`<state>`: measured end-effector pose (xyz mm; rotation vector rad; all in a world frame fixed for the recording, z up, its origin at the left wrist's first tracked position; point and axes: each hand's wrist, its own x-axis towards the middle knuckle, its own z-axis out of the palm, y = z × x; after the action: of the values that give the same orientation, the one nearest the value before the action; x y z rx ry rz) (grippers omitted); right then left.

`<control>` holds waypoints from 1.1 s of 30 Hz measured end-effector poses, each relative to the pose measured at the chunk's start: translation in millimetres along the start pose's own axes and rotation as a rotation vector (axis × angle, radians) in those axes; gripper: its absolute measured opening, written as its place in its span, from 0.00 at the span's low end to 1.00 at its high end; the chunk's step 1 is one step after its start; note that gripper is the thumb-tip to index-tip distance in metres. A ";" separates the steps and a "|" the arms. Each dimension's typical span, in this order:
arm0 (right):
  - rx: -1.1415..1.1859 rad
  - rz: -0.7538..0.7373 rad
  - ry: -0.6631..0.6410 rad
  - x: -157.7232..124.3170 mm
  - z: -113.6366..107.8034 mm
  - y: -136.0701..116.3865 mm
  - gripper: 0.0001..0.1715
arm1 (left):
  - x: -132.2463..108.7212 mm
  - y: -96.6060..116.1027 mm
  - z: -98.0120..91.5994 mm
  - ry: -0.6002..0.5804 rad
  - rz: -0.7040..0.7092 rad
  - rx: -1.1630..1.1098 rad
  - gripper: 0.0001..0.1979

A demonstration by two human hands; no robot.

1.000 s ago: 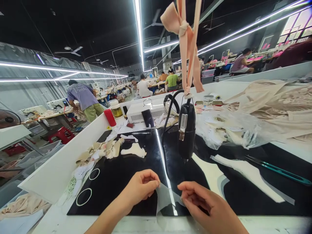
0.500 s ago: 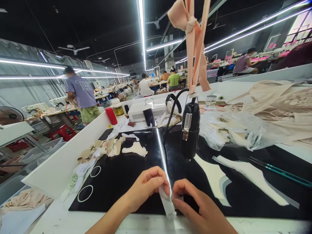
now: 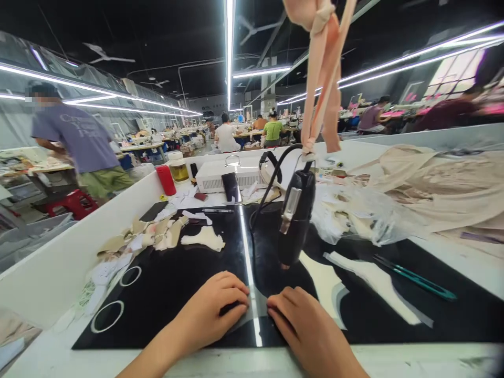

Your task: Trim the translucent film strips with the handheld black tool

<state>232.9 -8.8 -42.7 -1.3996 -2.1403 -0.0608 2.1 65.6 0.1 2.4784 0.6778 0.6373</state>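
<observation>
A translucent, thin piece of sheet (image 3: pixel 258 303) lies low over the black mat (image 3: pixel 165 304), between my two hands. My left hand (image 3: pixel 218 310) has its curled fingers and thumb on the left edge of it. At the right edge, my right hand (image 3: pixel 297 317) grips with fingers bent and thumb tucked beneath. A black handheld tool (image 3: pixel 298 215) with a metal lever hangs just beyond my hands from a knotted peach fabric strip (image 3: pixel 321 68). Cream cut pieces (image 3: pixel 325 281) with grey film at their edges lie right of my right hand.
Teal-handled tweezers (image 3: pixel 427 281) lie at the right. Cream scraps (image 3: pixel 167 233) and two pale rings (image 3: pixel 107 316) are at the left. A white box (image 3: pixel 232 176) stands behind, a clear plastic bag (image 3: pixel 362 210) to its right. A person in a purple shirt (image 3: pixel 74 136) is beyond the left wall.
The translucent piece went from upright between my fingertips to flat over the mat. My hands lowered and spread slightly. The hanging tool tilted, and the view turned a little right.
</observation>
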 end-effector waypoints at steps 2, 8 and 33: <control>-0.038 0.032 -0.011 -5.3 -9.0 1.6 0.14 | -3.1 -6.8 1.3 0.008 0.033 0.068 0.08; -0.150 0.219 0.152 -30.2 -59.2 51.3 0.14 | -12.3 -32.0 7.7 0.056 0.103 0.187 0.10; 0.061 0.712 0.386 -38.6 -91.3 125.2 0.24 | -21.5 -43.5 8.8 0.115 0.075 0.275 0.12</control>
<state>390.6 -15.3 -18.6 -1.8551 -1.2464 0.0101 -24.3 83.5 -37.5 2.7474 0.7641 0.7650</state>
